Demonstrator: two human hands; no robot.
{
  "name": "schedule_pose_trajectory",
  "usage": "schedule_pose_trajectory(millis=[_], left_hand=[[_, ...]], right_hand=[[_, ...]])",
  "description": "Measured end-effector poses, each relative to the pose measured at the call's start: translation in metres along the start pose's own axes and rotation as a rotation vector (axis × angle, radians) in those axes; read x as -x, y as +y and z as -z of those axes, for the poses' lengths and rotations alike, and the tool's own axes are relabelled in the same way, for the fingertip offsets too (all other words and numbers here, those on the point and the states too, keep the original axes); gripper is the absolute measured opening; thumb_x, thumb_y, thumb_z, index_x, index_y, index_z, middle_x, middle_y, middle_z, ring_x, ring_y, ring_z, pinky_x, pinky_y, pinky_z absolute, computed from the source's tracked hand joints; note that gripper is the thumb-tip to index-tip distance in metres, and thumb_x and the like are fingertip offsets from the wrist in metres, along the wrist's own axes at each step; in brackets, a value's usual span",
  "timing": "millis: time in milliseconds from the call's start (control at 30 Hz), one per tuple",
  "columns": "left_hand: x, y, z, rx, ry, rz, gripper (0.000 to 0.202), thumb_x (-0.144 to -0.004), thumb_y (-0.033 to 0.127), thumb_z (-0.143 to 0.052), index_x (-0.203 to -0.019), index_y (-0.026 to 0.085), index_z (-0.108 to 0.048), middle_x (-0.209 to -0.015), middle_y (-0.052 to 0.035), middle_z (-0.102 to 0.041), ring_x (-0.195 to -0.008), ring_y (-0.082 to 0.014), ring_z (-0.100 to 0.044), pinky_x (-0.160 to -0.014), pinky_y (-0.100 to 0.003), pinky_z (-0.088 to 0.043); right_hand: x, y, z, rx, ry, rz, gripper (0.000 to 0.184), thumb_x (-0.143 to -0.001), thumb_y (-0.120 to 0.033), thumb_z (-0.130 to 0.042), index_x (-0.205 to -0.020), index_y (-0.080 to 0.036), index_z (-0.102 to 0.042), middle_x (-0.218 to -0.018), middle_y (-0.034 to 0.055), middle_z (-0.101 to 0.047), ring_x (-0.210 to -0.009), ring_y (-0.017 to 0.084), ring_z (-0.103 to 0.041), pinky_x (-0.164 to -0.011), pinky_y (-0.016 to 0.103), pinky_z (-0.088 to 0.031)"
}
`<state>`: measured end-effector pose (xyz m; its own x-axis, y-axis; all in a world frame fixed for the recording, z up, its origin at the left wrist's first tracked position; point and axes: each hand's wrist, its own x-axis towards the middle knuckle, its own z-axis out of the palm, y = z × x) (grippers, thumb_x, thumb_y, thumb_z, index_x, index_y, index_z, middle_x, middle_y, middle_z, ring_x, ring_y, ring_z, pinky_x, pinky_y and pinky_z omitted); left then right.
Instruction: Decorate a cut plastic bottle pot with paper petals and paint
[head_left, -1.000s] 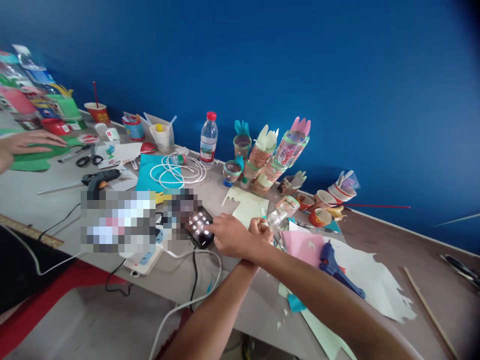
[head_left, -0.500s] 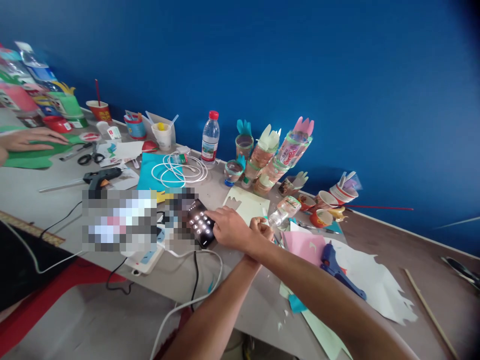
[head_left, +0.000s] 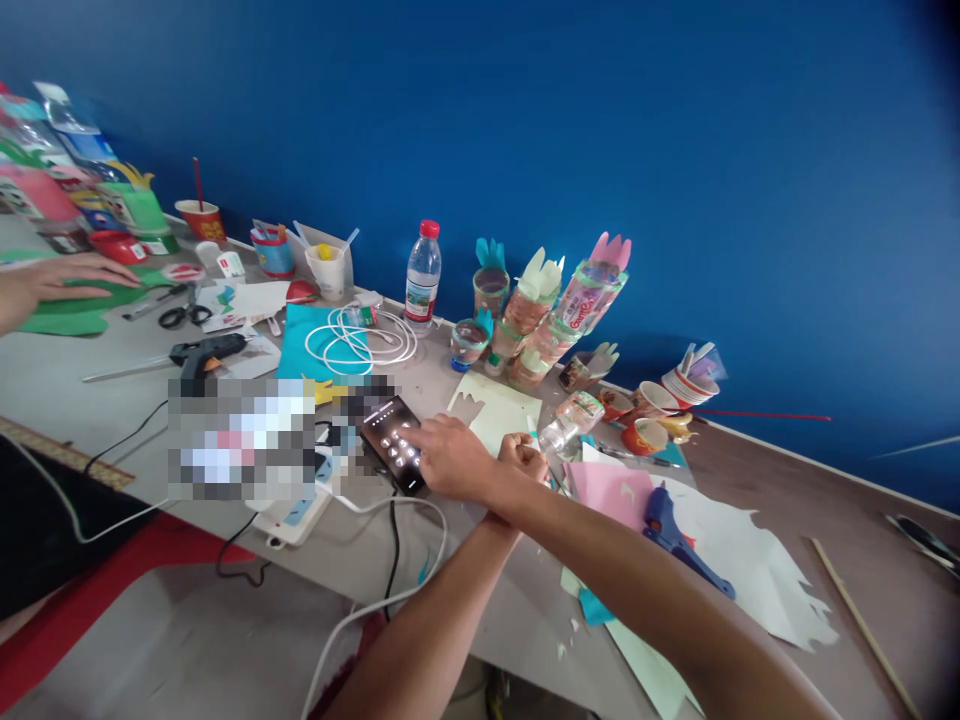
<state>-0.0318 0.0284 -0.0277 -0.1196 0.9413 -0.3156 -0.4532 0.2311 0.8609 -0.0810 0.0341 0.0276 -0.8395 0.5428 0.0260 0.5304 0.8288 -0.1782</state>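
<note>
A dark phone [head_left: 409, 480] lies on the table with a lit number keypad and a row of dots on its screen. My right hand [head_left: 452, 458] reaches across my left forearm, index finger stretched onto the keypad; it holds nothing. Beneath and beyond that arm, my left hand [head_left: 523, 457] is closed, fingers curled. A small pale green bit shows at its fingers, too small to name. Close to the left hand lies a clear plastic bottle piece [head_left: 571, 422] on its side. Pale yellow paper [head_left: 499, 405] with a cut-out edge is behind my hands.
A white power strip [head_left: 289, 515] with cables sits left of the phone. A blue glue gun [head_left: 682, 540] lies right on paper, a black one [head_left: 202, 355] left. Bottle crafts [head_left: 536, 330] and a red-capped bottle [head_left: 423, 275] stand behind. Another person's hand [head_left: 67, 285] rests on green paper.
My right index finger has shifted slightly on the keypad. The screen's upper part now shows more writing and a longer row of dots. My left hand stays closed in place.
</note>
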Motion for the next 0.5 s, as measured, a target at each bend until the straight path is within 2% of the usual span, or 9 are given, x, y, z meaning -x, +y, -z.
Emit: schedule_pose_trajectory(millis=[200,367,500], left_hand=[[-0.0005,-0.0016,-0.0003,0.024,0.006,0.008,0.033,-0.062,0.006,-0.059,-0.085,0.022,-0.04,-0.048,0.0104,-0.048,-0.038,-0.0075,-0.045,-0.044,-0.021,-0.034],[-0.0013,-0.0066,-0.0017,0.041,0.011,0.002,0.032,-0.062,0.011,-0.06,-0.086,0.022,-0.04,-0.05,0.0116,-0.048,-0.038,-0.0061,-0.044,-0.041,-0.019,-0.032],[-0.0027,-0.0086,-0.0015,0.058,0.026,-0.009,0.032,-0.062,0.013,-0.06,-0.086,0.021,-0.041,-0.051,0.011,-0.048,-0.04,-0.0058,-0.045,-0.042,-0.018,-0.033]], right_hand=[[0.0013,-0.0001,-0.0013,0.005,0.006,0.013,0.048,-0.08,-0.012,-0.047,-0.127,-0.02,-0.056,-0.095,0.0084,-0.066,-0.091,0.023,-0.053,-0.083,0.034,-0.041],[0.0013,-0.003,-0.0065,0.035,-0.03,0.097,0.05,-0.083,-0.015,-0.048,-0.132,-0.021,-0.052,-0.102,0.0095,-0.064,-0.093,0.023,-0.053,-0.082,0.035,-0.041],[-0.0037,-0.0052,-0.0089,0.052,-0.057,0.104,0.05,-0.081,-0.015,-0.049,-0.131,-0.021,-0.052,-0.105,0.0103,-0.064,-0.094,0.024,-0.053,-0.081,0.036,-0.041]])
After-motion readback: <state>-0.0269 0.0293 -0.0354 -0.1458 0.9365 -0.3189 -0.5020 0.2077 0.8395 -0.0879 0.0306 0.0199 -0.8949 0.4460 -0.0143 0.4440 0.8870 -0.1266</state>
